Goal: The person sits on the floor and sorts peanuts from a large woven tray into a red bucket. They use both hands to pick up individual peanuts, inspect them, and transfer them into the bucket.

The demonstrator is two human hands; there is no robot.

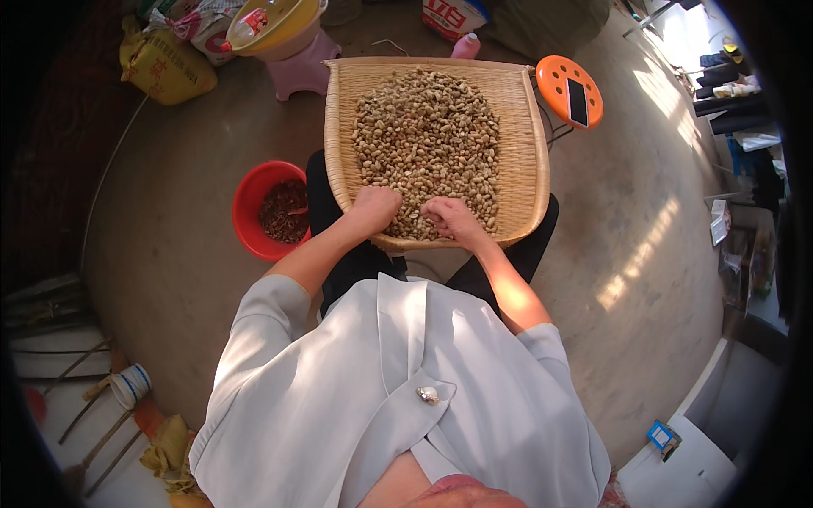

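A shallow woven basket point(524, 152) rests across my thighs, with a wide heap of unshelled peanuts point(425, 136) in it. My left hand point(379, 206) is curled over the near left edge of the heap, back of the hand up; its fingertips are hidden. Just to the right, my right hand point(450, 216) bends its fingers inward above the nearest peanuts. Only a small gap separates the two hands. Whether either one grips a peanut is too small to make out.
A red bucket point(244, 209) holding reddish-brown bits stands by my left leg. Beyond the basket's far right corner is an orange round stool point(552, 76) bearing a phone point(577, 101). A pink stool point(305, 66) carrying basins point(286, 32) and a yellow sack point(168, 66) are at the far left.
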